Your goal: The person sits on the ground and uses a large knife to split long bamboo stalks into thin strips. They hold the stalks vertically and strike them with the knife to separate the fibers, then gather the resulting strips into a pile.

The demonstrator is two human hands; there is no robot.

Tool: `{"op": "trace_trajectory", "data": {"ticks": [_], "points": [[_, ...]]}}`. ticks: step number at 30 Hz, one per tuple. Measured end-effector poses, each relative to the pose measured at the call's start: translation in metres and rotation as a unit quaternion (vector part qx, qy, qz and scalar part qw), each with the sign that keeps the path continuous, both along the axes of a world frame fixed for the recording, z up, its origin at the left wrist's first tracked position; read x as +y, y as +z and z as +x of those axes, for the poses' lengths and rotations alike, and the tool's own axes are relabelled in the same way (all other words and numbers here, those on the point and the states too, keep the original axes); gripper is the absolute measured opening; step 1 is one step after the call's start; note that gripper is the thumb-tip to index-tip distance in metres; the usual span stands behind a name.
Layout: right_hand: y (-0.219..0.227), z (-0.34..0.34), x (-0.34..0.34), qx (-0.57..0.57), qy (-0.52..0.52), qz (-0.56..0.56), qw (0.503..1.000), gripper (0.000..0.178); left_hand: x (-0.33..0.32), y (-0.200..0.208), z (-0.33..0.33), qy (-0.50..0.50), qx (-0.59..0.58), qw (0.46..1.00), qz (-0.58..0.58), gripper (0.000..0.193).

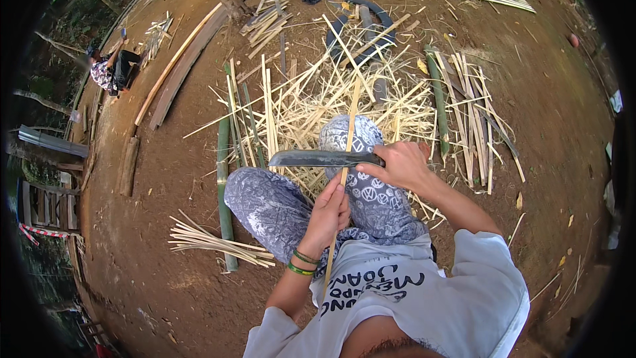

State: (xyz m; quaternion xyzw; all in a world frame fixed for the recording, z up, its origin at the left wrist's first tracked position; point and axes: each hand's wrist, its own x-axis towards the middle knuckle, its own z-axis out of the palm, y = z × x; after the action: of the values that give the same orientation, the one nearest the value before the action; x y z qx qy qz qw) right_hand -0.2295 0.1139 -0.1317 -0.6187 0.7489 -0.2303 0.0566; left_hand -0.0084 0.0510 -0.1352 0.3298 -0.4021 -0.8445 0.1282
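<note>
Strips of pale bamboo [218,242] lie in a loose fan at our left, crossing the lower end of a green pole [222,152]. Next along, the knife [305,159] points its broad, dark blade leftward above our patterned trousers [265,205], set crosswise against one slender strip [356,96]. That strip runs from the litter of shavings [301,116] past our right knee and down to our shirt [424,292]. Our left hand [326,211] is wrapped around it just below the blade, thumb aimed upward. We judge that thumb most at risk: a slip of the strip or a twist of the blade could bring the edge onto it. Our right hand [401,167] grips the knife's handle; a loosened hold could let the blade skid toward the knee, and uneven pressure could split the strip too thin. Farther right, more split lengths [474,119] lie beside another green pole [437,99].
</note>
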Motion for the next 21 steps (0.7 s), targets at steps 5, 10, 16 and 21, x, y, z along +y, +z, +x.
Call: {"op": "trace_trajectory", "data": {"ticks": [5,10,16,21], "points": [[-0.010,-0.004,-0.001,0.020,0.014,-0.002,1.000,0.067,-0.002,-0.005,0.001,-0.010,-0.014,0.999,-0.032,0.048],[-0.015,0.002,0.001,0.013,0.015,-0.054,0.998,0.063,0.000,-0.001,0.014,-0.018,-0.044,0.998,-0.050,0.048],[-0.017,0.007,0.002,0.009,-0.019,-0.077,0.997,0.062,0.009,0.001,0.031,-0.017,-0.051,0.997,-0.056,0.048],[-0.010,0.006,0.005,0.008,-0.027,-0.041,0.999,0.063,0.016,0.002,0.046,-0.025,-0.050,0.996,-0.074,0.047]]}}
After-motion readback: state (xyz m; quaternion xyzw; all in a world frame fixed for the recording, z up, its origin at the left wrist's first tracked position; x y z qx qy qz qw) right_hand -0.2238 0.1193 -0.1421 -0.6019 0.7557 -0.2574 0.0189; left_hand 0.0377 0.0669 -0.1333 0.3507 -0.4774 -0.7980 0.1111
